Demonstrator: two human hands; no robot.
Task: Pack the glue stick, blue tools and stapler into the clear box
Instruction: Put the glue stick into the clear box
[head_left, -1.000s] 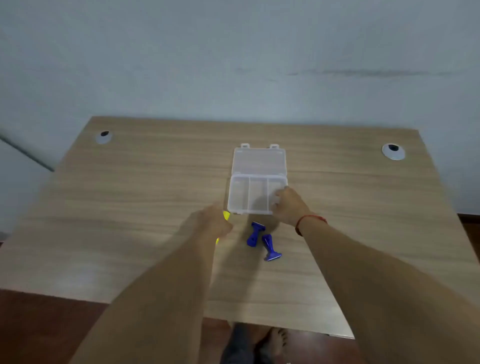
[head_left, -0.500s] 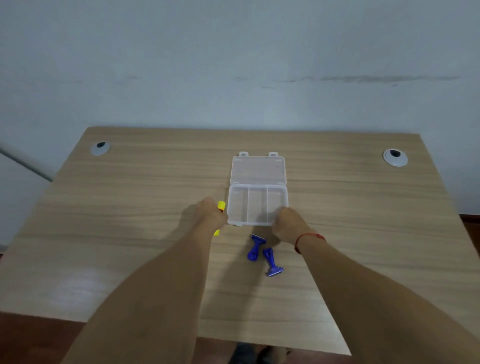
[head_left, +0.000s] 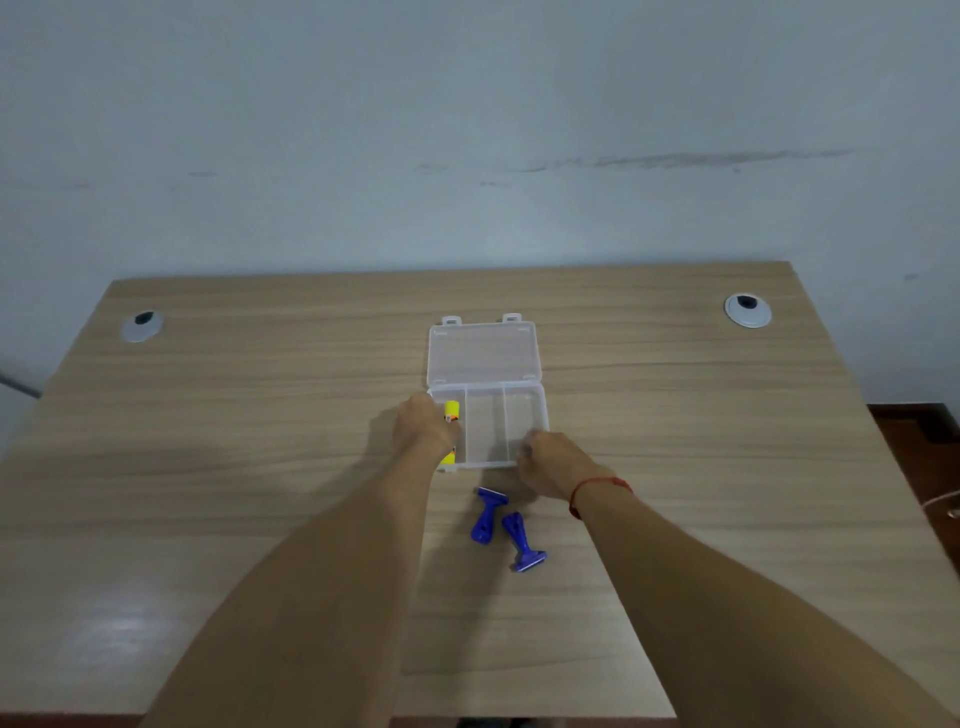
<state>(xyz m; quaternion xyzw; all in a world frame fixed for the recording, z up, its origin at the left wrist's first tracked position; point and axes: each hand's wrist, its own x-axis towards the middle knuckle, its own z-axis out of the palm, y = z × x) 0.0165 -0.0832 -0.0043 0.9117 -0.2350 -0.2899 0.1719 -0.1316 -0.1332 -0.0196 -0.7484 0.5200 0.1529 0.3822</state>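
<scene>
Yellow glue stick (head_left: 451, 413) is gripped in the left hand (head_left: 423, 428), over the clear box (head_left: 488, 400)'s left compartment. Right hand (head_left: 550, 462) pinches the box's near-right corner. Two blue tools (head_left: 506, 527) lie on the desk (head_left: 208, 467) just in front of the box; lid open at the back.

We see a wood-grain tabletop (head_left: 260, 467) with a grey cable grommet (head_left: 141, 326) near its far left corner and another grommet (head_left: 747, 310) near the far right corner. A clear box (head_left: 488, 395) lies open around the middle, lid flat toward the far edge. Two blue tools (head_left: 506, 527) rest side by side just nearer the front edge than the box
</scene>
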